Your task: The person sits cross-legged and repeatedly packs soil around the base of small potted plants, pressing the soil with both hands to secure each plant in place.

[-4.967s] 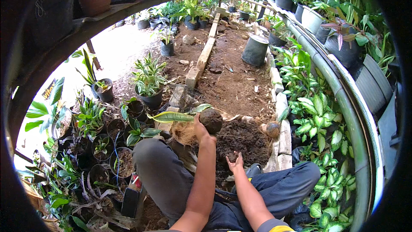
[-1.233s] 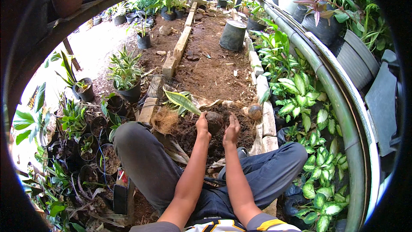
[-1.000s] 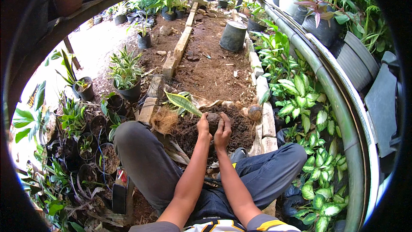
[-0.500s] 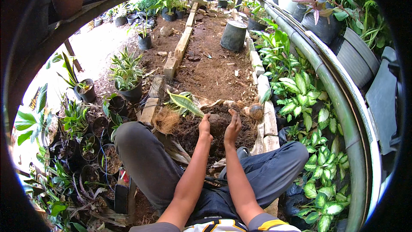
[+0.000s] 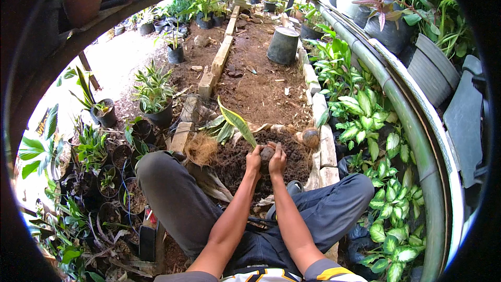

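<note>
Both hands cupped around a dark soil ball, its lower half hidden behind fingers.

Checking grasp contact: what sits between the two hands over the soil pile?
In the head view, a dark root ball sits between the left hand and right hand, both cupping it above the soil pile.
</note>
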Available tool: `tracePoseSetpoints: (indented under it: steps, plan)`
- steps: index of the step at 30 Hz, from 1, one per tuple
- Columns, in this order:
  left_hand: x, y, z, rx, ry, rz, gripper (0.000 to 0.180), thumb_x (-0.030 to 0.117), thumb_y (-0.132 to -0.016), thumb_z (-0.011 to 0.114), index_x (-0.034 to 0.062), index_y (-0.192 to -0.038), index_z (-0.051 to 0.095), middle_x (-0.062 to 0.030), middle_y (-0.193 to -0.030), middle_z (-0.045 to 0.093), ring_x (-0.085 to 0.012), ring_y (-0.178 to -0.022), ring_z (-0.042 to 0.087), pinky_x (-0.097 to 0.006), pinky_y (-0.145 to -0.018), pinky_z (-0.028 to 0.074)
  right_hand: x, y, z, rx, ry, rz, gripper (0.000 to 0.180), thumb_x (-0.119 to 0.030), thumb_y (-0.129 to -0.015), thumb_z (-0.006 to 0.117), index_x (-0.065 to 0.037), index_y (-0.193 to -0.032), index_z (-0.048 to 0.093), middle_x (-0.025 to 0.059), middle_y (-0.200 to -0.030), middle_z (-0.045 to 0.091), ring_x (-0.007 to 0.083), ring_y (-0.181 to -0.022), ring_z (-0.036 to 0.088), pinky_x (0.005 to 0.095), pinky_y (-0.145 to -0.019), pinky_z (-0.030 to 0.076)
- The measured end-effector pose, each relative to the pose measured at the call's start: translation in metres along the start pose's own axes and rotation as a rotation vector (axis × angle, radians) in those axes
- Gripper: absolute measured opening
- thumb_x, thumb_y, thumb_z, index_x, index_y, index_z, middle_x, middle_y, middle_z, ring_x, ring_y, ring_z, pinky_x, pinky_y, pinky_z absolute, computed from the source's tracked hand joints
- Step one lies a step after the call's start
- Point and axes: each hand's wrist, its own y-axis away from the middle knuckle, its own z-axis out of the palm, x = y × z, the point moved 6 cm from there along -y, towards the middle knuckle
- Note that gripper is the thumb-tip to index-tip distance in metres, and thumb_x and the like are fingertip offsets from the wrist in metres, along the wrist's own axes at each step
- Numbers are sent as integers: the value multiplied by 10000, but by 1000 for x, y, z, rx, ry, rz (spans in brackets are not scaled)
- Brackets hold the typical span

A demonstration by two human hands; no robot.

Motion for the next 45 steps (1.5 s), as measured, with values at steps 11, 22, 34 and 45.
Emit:
tracePoseSetpoints:
  steps: [11,22,34,45]
  plan:
    - [6,7,8,-3,-233,-63,423,364,-863,595,0,-1059,688,-106,-984,675,-180,-838,636,-327,-747,490,17,-14,-16,-289,-245,301,736,-637,-957,297,-30,-1245,596,115,-1203,621,221,-1153,545,369,-1047,345]
    - [8,-11,-3,222,-646,78,910,729,-884,343,-45,-1346,472,-307,-1266,522,-394,-1254,466,-411,-1054,336,46,10,1,-497,-920,636,620,-558,-945,401,-32,-1236,553,135,-1142,646,282,-995,646,437,-871,527]
    - [50,82,82,-448,-1455,1310,646,570,-840,582,212,-1372,496,-111,-1398,469,-345,-1362,364,-525,-1152,195,28,12,-21,-353,-1210,434,422,-440,-972,441,-123,-1210,585,89,-1108,634,209,-1010,612,375,-861,512]
    - [30,87,59,-277,-1223,1461,267,231,-777,682,103,-1011,656,-74,-1092,641,-319,-1089,573,-457,-979,445,84,-8,-10,-558,-1165,462,328,-306,-1000,418,-56,-1060,623,88,-1006,633,201,-868,640,318,-701,559]
